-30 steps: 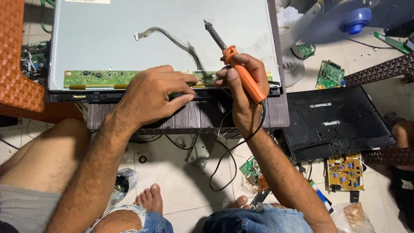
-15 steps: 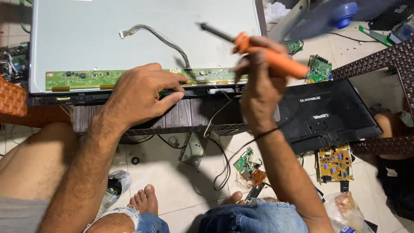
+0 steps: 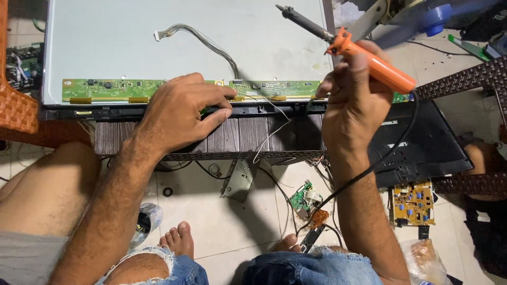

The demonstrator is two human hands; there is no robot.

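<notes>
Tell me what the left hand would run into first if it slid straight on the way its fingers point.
The left hand points right along the panel's lower edge. First in line is the right-hand stretch of the long green circuit strip, with thin loose wires across it; farther on is the right hand, which looks raised, though depth is unclear.

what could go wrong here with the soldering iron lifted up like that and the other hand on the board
1. The soldering iron is raised in the right hand with its tip in open air above the panel back; a slip could likely burn skin or mark the panel.
2. Its black cord hangs down past the forearm towards the bare feet and loose boards on the floor, so it may snag.
3. The left hand rests on the long green circuit board, close to thin loose wires that could be pulled.
</notes>
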